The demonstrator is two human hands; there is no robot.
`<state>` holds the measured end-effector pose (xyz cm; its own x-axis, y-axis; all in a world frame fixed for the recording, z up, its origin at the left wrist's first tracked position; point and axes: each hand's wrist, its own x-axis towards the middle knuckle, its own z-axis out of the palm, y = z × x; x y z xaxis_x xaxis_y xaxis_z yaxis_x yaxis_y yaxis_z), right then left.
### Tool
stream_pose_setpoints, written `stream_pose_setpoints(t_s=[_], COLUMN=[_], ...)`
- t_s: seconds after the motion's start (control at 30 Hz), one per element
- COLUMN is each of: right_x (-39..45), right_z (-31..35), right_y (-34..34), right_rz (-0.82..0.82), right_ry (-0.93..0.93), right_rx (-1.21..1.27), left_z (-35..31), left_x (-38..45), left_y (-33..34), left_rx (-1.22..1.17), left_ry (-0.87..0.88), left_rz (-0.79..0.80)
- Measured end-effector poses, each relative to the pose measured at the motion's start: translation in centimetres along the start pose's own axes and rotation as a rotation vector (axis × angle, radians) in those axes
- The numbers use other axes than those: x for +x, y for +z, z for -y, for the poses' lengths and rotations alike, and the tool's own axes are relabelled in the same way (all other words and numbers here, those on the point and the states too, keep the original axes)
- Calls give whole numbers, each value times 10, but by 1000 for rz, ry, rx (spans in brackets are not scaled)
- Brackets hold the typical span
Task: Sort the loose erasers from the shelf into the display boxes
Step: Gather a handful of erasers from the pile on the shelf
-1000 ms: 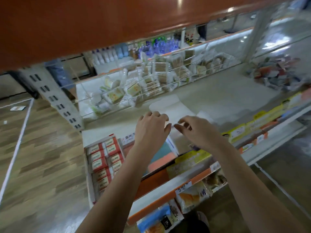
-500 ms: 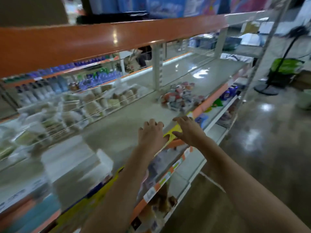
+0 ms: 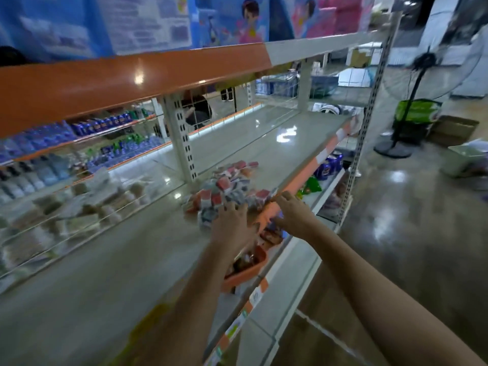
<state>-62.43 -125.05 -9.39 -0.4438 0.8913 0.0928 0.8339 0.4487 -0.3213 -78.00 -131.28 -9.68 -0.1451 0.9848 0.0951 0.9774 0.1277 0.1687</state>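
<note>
Shop aisle as I see it through the head camera.
I'm looking along a pale metal shelf [image 3: 237, 151] with an orange front rail [image 3: 126, 80] above it and slotted white uprights [image 3: 182, 138]. Behind a wire grid, rows of blue bottles [image 3: 105, 122] stand on another shelf. The floor [image 3: 412, 207] is dark, polished and throws back ceiling lights. A standing fan [image 3: 417, 75] is well off to the right, near a cardboard box [image 3: 454, 129]. Blue and pink posters [image 3: 148, 19] hang overhead.

2 hands: left hand [image 3: 232, 223], right hand [image 3: 293, 213]. 1 pile of erasers [image 3: 227, 187], too blurred to count. 1 standing fan [image 3: 420, 72]. 1 orange basket [image 3: 248, 270].
</note>
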Motion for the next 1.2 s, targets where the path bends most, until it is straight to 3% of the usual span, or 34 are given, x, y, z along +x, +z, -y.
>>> stream_pose_setpoints(t_s=[0.4, 0.6, 0.73, 0.87, 1.2], right_x=[180, 261, 299, 324, 345], right_z=[-83, -97, -97, -105, -130], right_y=[-1, 13, 24, 39, 39], right_rz=[68, 123, 165, 166, 181], right_ry=[-141, -259, -373, -474, -624], right_rx=[63, 72, 90, 71, 393], left_z=[-1, -1, -3, -5, -15], left_x=[165, 231, 266, 285, 281], left_y=[6, 15, 26, 34, 45], left_rx=[20, 35, 95, 134, 20], left_ry=[-177, -286, -404, -534, -573], left_rz=[-79, -217, -182, -48, -229])
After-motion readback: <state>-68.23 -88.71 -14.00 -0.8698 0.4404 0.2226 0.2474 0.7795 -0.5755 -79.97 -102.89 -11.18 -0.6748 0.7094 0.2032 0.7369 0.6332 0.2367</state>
